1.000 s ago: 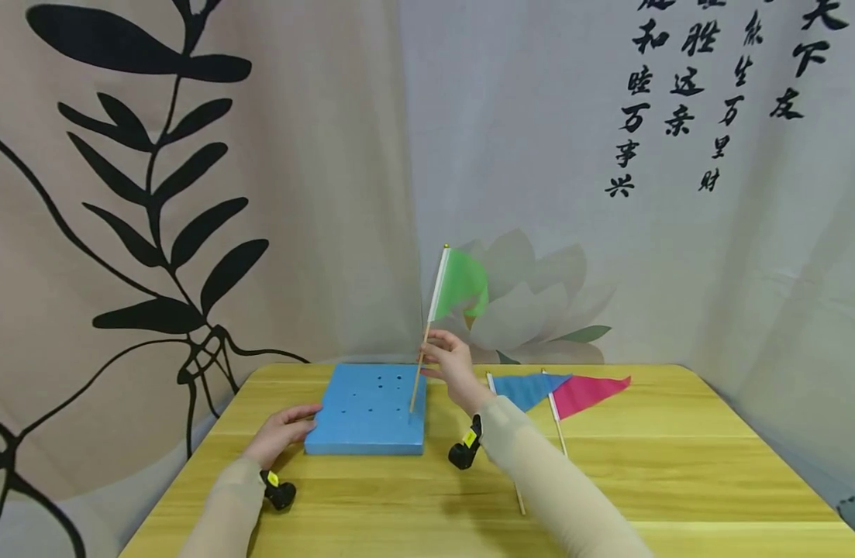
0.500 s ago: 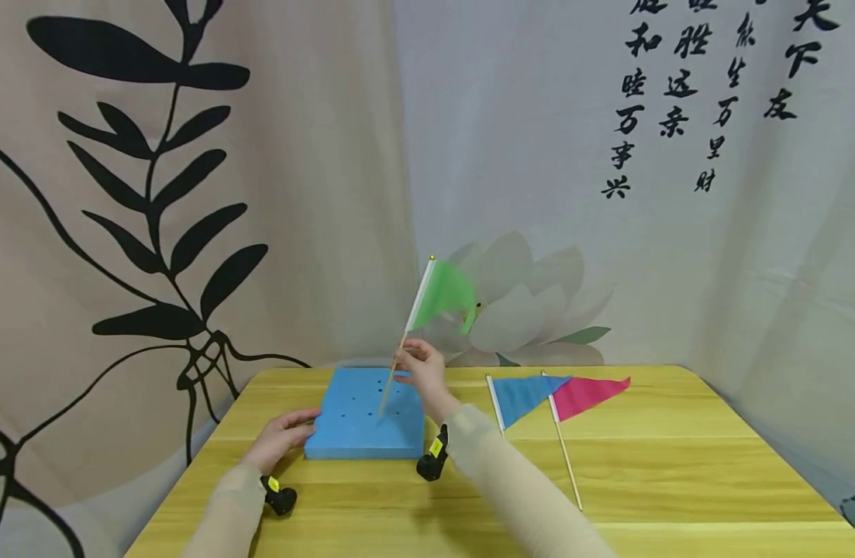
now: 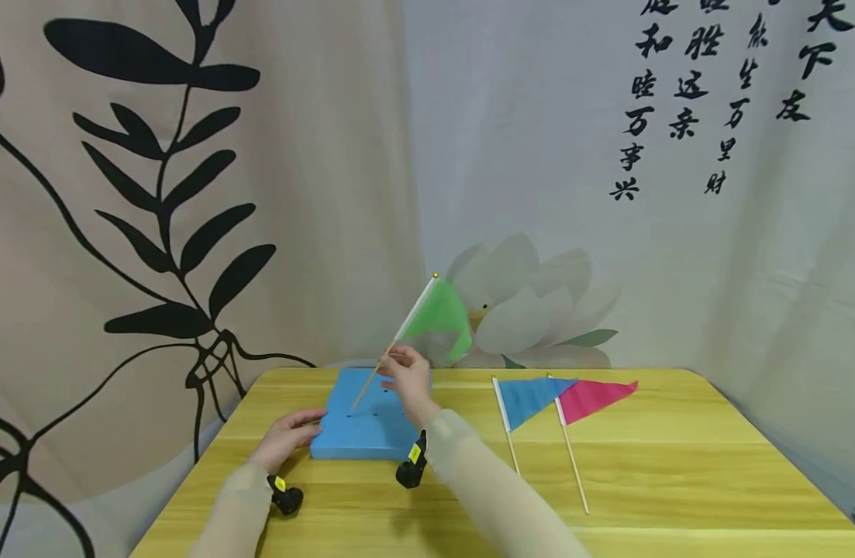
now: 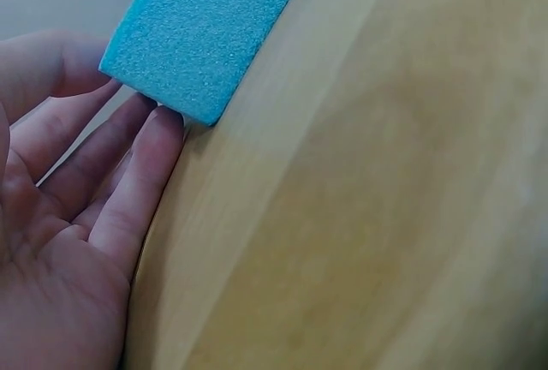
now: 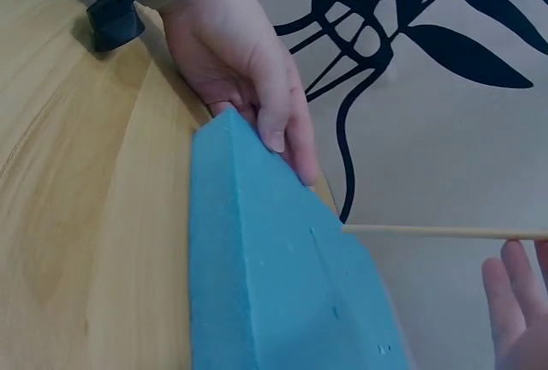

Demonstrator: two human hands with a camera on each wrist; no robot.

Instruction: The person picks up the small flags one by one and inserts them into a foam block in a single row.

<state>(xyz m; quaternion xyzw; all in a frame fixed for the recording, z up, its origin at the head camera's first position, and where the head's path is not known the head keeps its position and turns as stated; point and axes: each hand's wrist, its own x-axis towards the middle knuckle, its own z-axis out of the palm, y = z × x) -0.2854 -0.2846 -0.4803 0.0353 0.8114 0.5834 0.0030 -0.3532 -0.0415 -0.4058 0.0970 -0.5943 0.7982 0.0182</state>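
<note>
A blue foam block (image 3: 371,434) with several small holes lies on the yellow table (image 3: 643,473). My right hand (image 3: 403,375) pinches the wooden stick (image 3: 371,380) of a green flag (image 3: 437,314). The stick leans right, and its lower tip meets the block's top near the left middle. Whether the tip sits in a hole cannot be told. My left hand (image 3: 287,436) rests with straight fingers against the block's near left corner. In the left wrist view the fingers (image 4: 128,190) touch the foam corner (image 4: 205,36). The right wrist view shows the stick (image 5: 445,232) above the block (image 5: 274,293).
A blue flag (image 3: 528,394) and a pink flag (image 3: 594,394) lie flat on the table right of the block, sticks pointing toward me. Printed curtains hang close behind the table's far edge. Bare wood stretches along the near side.
My right hand has carried the green flag leftward; the stick's tip moved from the block's right edge to its left middle and leans more. The left hand stayed put.
</note>
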